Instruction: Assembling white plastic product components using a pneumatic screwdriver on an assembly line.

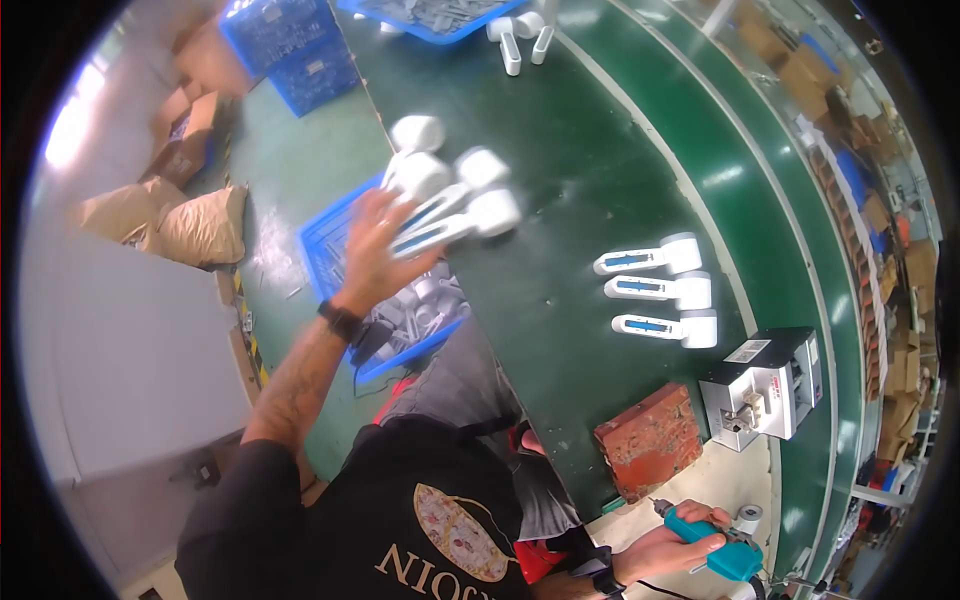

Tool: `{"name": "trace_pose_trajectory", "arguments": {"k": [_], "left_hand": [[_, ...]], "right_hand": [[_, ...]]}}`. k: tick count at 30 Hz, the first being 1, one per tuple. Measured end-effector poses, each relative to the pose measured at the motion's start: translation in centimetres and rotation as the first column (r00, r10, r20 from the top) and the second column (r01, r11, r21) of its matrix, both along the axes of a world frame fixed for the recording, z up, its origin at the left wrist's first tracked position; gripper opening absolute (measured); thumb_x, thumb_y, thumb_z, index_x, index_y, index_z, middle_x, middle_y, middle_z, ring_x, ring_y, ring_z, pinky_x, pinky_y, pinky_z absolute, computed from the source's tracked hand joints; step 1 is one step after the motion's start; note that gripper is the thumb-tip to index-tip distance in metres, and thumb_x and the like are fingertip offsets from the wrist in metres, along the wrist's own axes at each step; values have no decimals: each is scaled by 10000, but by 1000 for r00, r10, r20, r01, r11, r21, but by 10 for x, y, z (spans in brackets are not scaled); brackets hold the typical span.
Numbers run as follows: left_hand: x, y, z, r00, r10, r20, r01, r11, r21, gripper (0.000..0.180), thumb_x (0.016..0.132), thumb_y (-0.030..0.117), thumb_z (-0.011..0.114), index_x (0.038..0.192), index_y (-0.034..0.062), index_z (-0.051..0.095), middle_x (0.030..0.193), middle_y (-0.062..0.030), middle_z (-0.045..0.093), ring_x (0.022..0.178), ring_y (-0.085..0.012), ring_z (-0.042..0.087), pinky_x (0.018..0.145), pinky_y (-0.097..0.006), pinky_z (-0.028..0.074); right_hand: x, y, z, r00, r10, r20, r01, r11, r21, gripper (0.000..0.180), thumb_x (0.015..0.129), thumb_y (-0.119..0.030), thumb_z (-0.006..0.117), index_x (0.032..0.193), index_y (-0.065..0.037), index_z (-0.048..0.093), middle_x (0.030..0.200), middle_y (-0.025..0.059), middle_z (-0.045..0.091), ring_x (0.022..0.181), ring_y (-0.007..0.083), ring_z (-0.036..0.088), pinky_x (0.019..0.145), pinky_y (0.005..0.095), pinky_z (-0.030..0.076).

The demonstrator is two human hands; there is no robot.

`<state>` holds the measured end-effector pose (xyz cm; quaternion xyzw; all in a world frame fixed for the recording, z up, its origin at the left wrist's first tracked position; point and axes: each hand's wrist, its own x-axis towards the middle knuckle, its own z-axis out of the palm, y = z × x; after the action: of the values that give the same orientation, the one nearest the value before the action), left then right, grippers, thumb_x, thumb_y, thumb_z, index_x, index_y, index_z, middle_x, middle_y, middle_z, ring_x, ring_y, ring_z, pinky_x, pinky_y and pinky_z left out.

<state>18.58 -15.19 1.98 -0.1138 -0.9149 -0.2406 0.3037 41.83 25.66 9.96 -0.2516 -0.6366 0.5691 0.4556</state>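
My left hand [372, 255] is closed around the handles of several white plastic parts [430, 200], each with a round cup-like head and a slotted handle with a blue strip inside. They are held above the table's left edge, blurred by motion, heads pointing away from me. My right hand [665, 552] grips a teal electric screwdriver [725, 545] at the near right, its bit pointing left. Three more such white handle parts [645, 288] lie in a row on the green table [530, 300], heads to the right.
Near the right hand sits a worn red block [650, 442], beside a black and silver screw feeder [765, 390]. A blue crate [325, 240] of grey-white parts stands below the table's left edge. Another blue tray [440, 28] and several white pieces [515, 42] are at the far end.
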Motion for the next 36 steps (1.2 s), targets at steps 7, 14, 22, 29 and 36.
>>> {"name": "trace_pose_trajectory", "arguments": {"k": [7, 14, 22, 29, 36], "left_hand": [[50, -53, -107, 949, 248, 194, -259, 965, 32, 503, 755, 223, 833, 1169, 32, 620, 1235, -178, 562, 1217, -387, 492, 1041, -488, 410], [11, 9, -8, 994, 98, 51, -108, 959, 264, 413, 835, 142, 780, 1194, 24, 614, 1281, -162, 584, 1192, -338, 549, 1021, -422, 439], [-33, 224, 34, 757, -636, 151, 647, 762, -33, 769, 804, 579, 736, 1378, 115, 523, 1413, -183, 481, 1362, -445, 388, 1141, -527, 324], [-37, 250, 8, 814, -578, 53, 578, 816, 23, 591, 816, 494, 723, 1099, -18, 634, 1341, -153, 463, 1135, -343, 523, 952, -451, 444], [5, 144, 13, 836, -507, 211, 513, 858, 27, 643, 813, 490, 738, 1183, -15, 590, 1371, -242, 460, 1110, -359, 557, 992, -423, 448]], "right_hand": [[1, 7, 3, 992, 108, -57, -108, 994, 5, 514, 994, -501, 566, 1092, -1, 503, 722, 53, 469, 698, 166, 452, 667, 311, 374], [9, 1, -5, 991, 116, -73, -116, 993, 4, 511, 1002, -510, 554, 1084, -6, 518, 717, 53, 480, 677, 159, 466, 641, 293, 382], [28, -1, -3, 994, 81, -69, -81, 997, 8, 495, 1020, -500, 525, 1083, -9, 507, 721, 52, 470, 678, 154, 461, 638, 294, 383], [42, -14, 0, 997, -67, -26, 67, 998, 14, 585, 1006, -542, 509, 1111, 33, 491, 723, 63, 454, 668, 163, 462, 630, 295, 385], [21, -24, 17, 991, -75, 113, 50, 977, 209, 465, 1079, -413, 389, 863, -29, 537, 749, 69, 531, 631, 198, 501, 591, 324, 443]]}}
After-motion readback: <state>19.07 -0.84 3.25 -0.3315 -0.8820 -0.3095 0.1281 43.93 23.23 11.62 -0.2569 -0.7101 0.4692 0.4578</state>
